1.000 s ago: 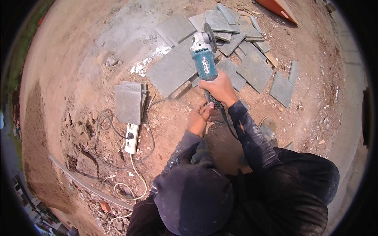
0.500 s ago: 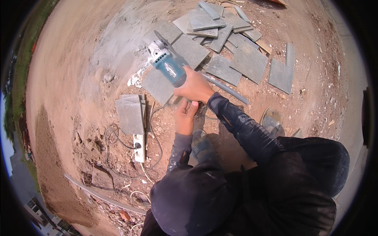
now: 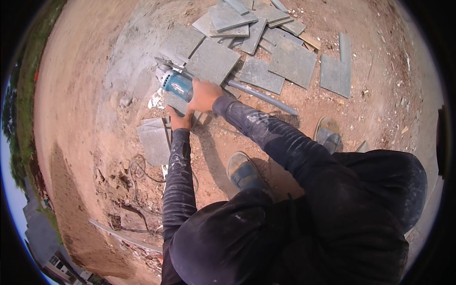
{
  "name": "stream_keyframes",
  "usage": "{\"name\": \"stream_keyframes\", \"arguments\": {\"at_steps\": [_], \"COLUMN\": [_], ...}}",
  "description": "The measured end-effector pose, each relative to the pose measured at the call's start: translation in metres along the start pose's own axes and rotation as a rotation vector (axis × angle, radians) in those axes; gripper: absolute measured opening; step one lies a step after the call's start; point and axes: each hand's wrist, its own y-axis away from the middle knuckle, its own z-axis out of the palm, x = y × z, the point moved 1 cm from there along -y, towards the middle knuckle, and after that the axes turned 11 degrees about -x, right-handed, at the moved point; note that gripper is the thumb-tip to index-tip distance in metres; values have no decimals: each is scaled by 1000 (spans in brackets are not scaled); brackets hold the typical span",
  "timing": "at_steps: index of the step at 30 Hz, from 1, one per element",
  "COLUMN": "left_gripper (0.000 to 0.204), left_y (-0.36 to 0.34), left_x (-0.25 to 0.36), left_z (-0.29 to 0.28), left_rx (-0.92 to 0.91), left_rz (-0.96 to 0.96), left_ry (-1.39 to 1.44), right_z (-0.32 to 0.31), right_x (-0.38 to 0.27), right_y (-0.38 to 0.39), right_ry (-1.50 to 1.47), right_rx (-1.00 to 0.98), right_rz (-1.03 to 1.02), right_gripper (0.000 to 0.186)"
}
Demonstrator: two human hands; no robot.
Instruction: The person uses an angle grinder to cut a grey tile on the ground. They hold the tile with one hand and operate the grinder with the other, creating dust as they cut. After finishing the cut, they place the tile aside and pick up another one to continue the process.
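My right hand point(image 3: 206, 95) is wrapped round the rear of a teal angle grinder point(image 3: 177, 85) with a grey metal head. Its cutting disc point(image 3: 167, 63) stands on edge at the far side, over the grey stone tiles. My left hand point(image 3: 180, 119) is just below the tool's rear end, its thumb and a finger spread apart. It is close to the near edge of the slab point(image 3: 173, 100) under the grinder; whether it touches that edge or the tool I cannot tell. A small stack of cut tiles point(image 3: 154, 142) lies left of my left forearm.
Several grey tiles point(image 3: 294, 61) lie in a loose pile at the far side and right. A grey pipe-like bar point(image 3: 263, 97) lies right of my hands. A dark cable point(image 3: 135, 178) loops over rough soil at left. My sandalled foot point(image 3: 244, 170) is close by.
My right hand has carried the grinder left and slightly lower. My left hand has moved left and forward, its fingers now spread. The white power strip is now mostly hidden by my left forearm.
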Motion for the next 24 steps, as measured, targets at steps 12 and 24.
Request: {"name": "stream_keyframes", "arguments": {"at_steps": [12, 24], "left_gripper": [145, 144], "left_y": [-3, -8], "left_x": [37, 26], "left_z": [-29, -27], "left_rx": [-360, -319], "left_rz": [-336, -308], "left_ry": [348, 286], "right_z": [0, -3], "right_x": [-3, -7], "right_y": [-24, -21], "right_ry": [-20, 28], "right_rx": [-19, -32], "right_rz": [94, 120], "right_gripper": [70, 70]}}
